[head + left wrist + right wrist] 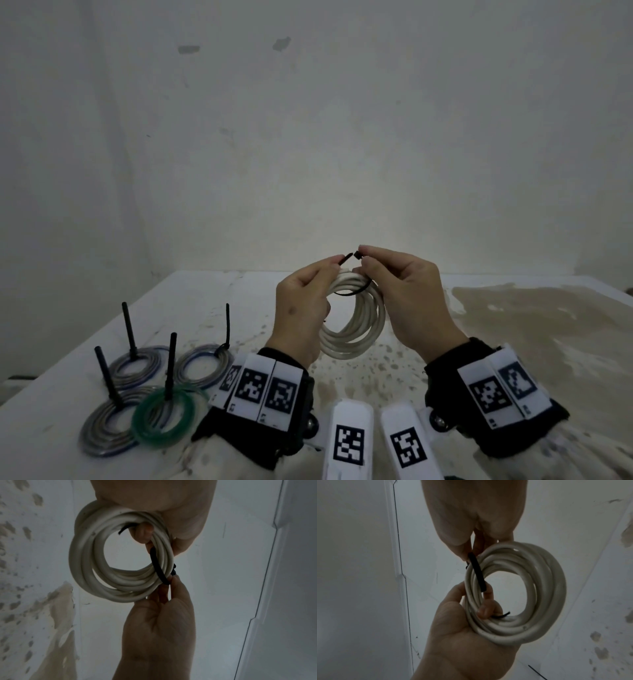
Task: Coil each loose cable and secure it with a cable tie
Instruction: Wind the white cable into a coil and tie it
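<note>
White cable coil (518, 592) held up, black cable tie (476, 573) looped across its strands. Upper hand (476, 513) pinches tie; lower hand (458, 635) grips coil.

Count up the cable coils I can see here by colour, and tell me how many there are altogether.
White coil, held up in both hands: 1
Green coil, on the table: 1
Grey-blue coils, on the table: 3
Total: 5 coils

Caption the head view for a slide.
Left hand and right hand bring black cable tie ends together around white cable coil.
</note>
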